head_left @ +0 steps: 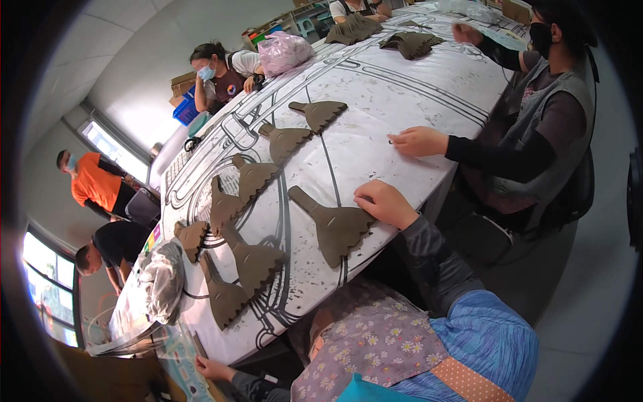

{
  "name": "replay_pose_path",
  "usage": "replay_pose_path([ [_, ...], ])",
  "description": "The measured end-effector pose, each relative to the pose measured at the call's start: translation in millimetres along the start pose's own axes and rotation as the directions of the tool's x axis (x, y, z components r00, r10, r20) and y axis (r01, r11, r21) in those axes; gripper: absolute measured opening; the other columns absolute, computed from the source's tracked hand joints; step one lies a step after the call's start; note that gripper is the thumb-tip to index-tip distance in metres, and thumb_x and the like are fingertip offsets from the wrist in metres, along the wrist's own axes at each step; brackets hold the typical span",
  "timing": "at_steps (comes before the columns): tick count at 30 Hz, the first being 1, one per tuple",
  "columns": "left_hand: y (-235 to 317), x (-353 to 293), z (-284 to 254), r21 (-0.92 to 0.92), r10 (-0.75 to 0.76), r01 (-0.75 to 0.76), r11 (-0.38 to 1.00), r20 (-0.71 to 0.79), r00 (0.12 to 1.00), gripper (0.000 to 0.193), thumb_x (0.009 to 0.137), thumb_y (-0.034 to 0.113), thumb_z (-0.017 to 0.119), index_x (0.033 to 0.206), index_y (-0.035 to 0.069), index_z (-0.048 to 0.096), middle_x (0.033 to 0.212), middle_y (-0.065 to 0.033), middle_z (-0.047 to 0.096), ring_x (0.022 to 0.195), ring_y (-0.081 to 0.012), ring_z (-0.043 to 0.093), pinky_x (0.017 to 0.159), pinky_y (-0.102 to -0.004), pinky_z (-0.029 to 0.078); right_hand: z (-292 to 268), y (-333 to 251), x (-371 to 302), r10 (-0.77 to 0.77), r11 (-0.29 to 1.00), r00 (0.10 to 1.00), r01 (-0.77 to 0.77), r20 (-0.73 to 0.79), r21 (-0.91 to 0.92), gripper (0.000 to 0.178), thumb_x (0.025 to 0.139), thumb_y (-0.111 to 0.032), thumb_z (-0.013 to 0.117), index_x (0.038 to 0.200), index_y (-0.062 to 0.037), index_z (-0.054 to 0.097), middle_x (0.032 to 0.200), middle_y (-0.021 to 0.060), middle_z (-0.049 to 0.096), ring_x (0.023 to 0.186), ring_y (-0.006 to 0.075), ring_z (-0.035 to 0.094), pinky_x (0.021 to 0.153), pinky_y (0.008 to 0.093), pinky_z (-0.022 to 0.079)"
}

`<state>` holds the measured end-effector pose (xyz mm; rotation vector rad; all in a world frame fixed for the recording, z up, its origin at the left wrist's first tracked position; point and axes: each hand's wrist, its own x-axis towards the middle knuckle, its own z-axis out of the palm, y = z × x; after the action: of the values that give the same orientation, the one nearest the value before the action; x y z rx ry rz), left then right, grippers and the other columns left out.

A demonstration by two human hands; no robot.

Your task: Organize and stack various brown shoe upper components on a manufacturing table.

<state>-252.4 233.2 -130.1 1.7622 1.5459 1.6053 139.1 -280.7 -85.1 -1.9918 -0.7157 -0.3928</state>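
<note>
A dark grey-brown fan-shaped piece [333, 231] with a narrow neck and scalloped edge lies flat on the table. My right hand [388, 203] rests by its right corner, fingers curled and pressed together; whatever they may hold is hidden. At the table's near left edge is my left hand [213, 370], its fingers closed beside a thin dark strip [199, 345]. What it grips cannot be made out. Similar pieces lie left of the first, among them one large piece [258, 266], a long-necked piece [224, 301] and a smaller piece [192, 239].
The long table [388, 94] has a white cover with black line drawings. A co-worker [542, 134] sits at the right, a hand [418, 142] over the table. Another person [224, 74] sits across by a pink plastic bag [284, 53]. A grey plastic bag [163, 278] lies at left.
</note>
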Motion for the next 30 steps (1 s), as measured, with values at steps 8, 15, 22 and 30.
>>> replay_pose_path([
  [8, 4.2, -3.1, 5.0, 0.049, 0.032, -0.031, 0.998, -0.005, 0.999, 0.026, 0.094, 0.016, 0.059, 0.106, -0.007, 0.065, 0.102, -0.0181, 0.069, 0.091, -0.0287, 0.064, 0.086, -0.034, 0.05, -3.2, 1.4, 1.3, -0.004, 1.0, 1.0, 0.004, 0.004, -0.023, 0.017, 0.084, -0.019, 0.063, 0.087, -0.0023, 0.067, 0.086, 0.0156, 0.065, 0.086, 0.0341, 0.061, 0.078, 0.0408, 0.049],
  [15, -0.8, -1.6, 0.0, 0.038, -0.002, 0.003, 0.999, -0.028, 1.0, 0.028, 0.094, 0.019, 0.056, 0.106, -0.006, 0.066, 0.105, -0.0179, 0.069, 0.094, -0.0303, 0.064, 0.088, -0.0345, 0.049, -0.4, -4.1, 8.2, -0.02, 1.0, 0.999, 0.019, 0.026, 0.017, 0.016, 0.083, -0.018, 0.064, 0.086, -0.002, 0.067, 0.086, 0.0154, 0.066, 0.085, 0.0343, 0.061, 0.077, 0.0409, 0.048],
  [22, -2.4, -3.5, 2.9, 0.017, 0.014, -0.013, 1.0, -0.065, 0.998, 0.021, 0.092, 0.015, 0.061, 0.098, -0.004, 0.067, 0.094, -0.015, 0.07, 0.085, -0.0282, 0.065, 0.081, -0.0351, 0.05, 1.8, -5.3, 3.4, -0.001, 1.0, 1.0, 0.001, 0.023, 0.004, 0.013, 0.083, -0.013, 0.065, 0.088, -0.0014, 0.066, 0.087, 0.0147, 0.066, 0.084, 0.0333, 0.061, 0.075, 0.0395, 0.048],
  [30, 12.9, -14.1, 4.2, -0.031, -0.047, 0.044, 0.999, -0.1, 0.994, 0.018, 0.088, 0.013, 0.063, 0.094, -0.003, 0.068, 0.088, -0.0131, 0.07, 0.08, -0.0258, 0.066, 0.076, -0.0352, 0.051, -2.4, -4.4, 2.5, 0.062, 0.998, 0.996, -0.062, 0.066, -0.001, 0.011, 0.084, -0.01, 0.064, 0.089, 0.0001, 0.066, 0.094, 0.0136, 0.067, 0.088, 0.0308, 0.062, 0.078, 0.0367, 0.049],
])
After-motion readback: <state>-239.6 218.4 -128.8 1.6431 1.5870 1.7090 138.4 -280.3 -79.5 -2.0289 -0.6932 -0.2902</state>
